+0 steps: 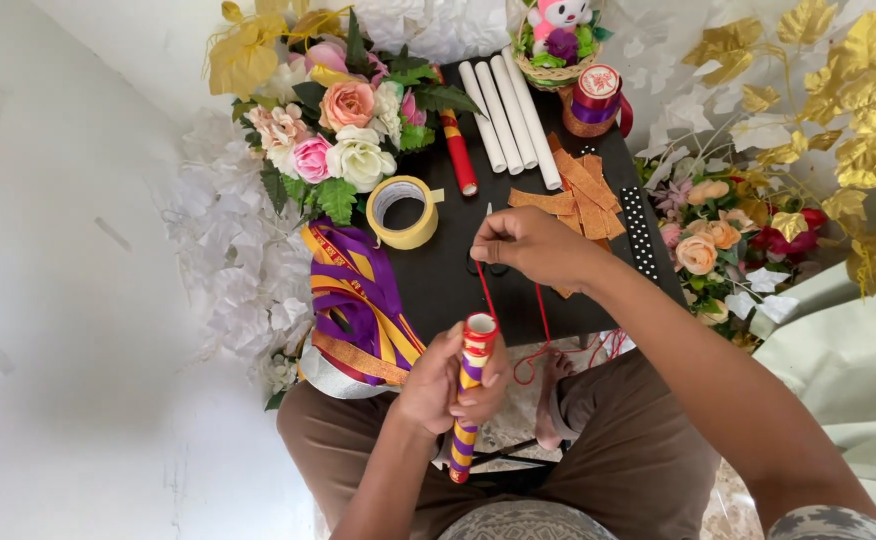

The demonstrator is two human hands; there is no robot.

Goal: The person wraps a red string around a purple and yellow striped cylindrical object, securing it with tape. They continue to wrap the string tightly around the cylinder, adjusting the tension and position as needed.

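My left hand (pixel 446 380) grips a paper tube (pixel 469 400) wrapped in red, yellow and purple ribbon, held upright over my lap. A thin red string (pixel 487 290) runs from the tube's top up to my right hand (pixel 523 245), which pinches it above the small black table (pixel 438 280). More red string (pixel 548 345) loops down off the table's near edge. Scissors lie under my right hand, mostly hidden.
On the table lie a yellow tape roll (pixel 402 210), white tubes (pixel 508 115), a wrapped red tube (pixel 457 150), orange strips (pixel 578 195), a dotted black ribbon (pixel 638 230) and purple-gold ribbons (pixel 358 300). Artificial flower bouquets (pixel 333 130) and gold leaves (pixel 848 90) surround it.
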